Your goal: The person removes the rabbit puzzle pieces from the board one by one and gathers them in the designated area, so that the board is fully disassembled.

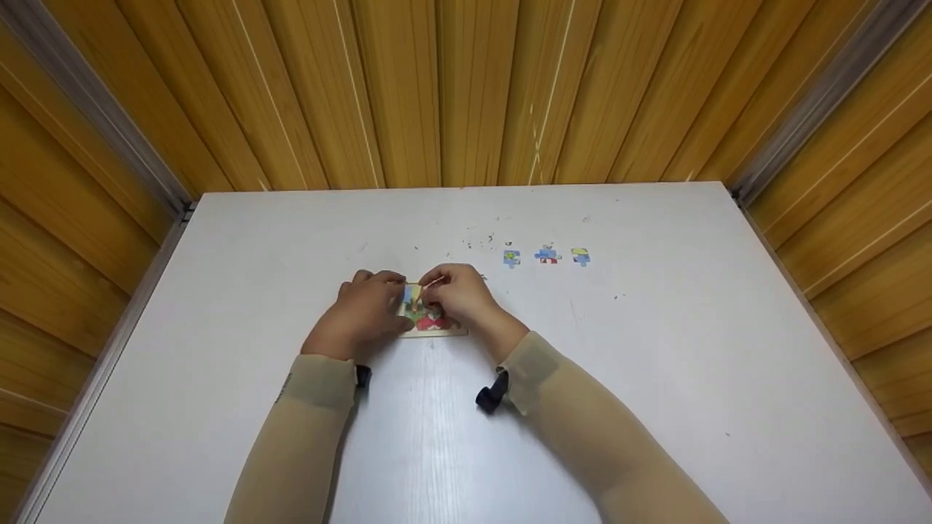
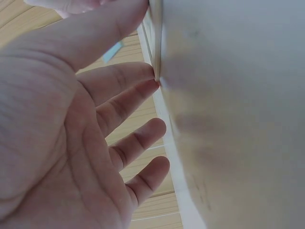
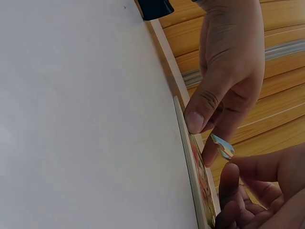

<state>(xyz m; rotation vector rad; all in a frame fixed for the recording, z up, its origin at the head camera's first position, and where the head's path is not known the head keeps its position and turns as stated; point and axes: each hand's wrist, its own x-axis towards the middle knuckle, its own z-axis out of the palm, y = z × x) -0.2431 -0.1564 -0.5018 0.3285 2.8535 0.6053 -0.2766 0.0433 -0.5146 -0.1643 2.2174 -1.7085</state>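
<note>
A small jigsaw puzzle board (image 1: 431, 321) with a pale rim and a colourful picture lies on the white table. My left hand (image 1: 362, 309) rests at its left side, thumb near the close edge and fingertips at the far edge. In the left wrist view the fingers of that left hand (image 2: 90, 124) are spread and fairly straight, thumb and two fingertips touching the board's rim (image 2: 156, 43). My right hand (image 1: 460, 295) is over the board's right part. In the right wrist view it pinches a puzzle piece (image 3: 223, 147), blue, yellow and red, tilted above the board.
Three loose puzzle pieces lie in a row beyond the board to the right: a blue-green one (image 1: 512, 257), a blue-red one (image 1: 547, 255) and a yellow-blue one (image 1: 580, 256). Dark specks dot the table (image 1: 655, 349). Wood-look panels (image 1: 466, 94) stand behind its far edge.
</note>
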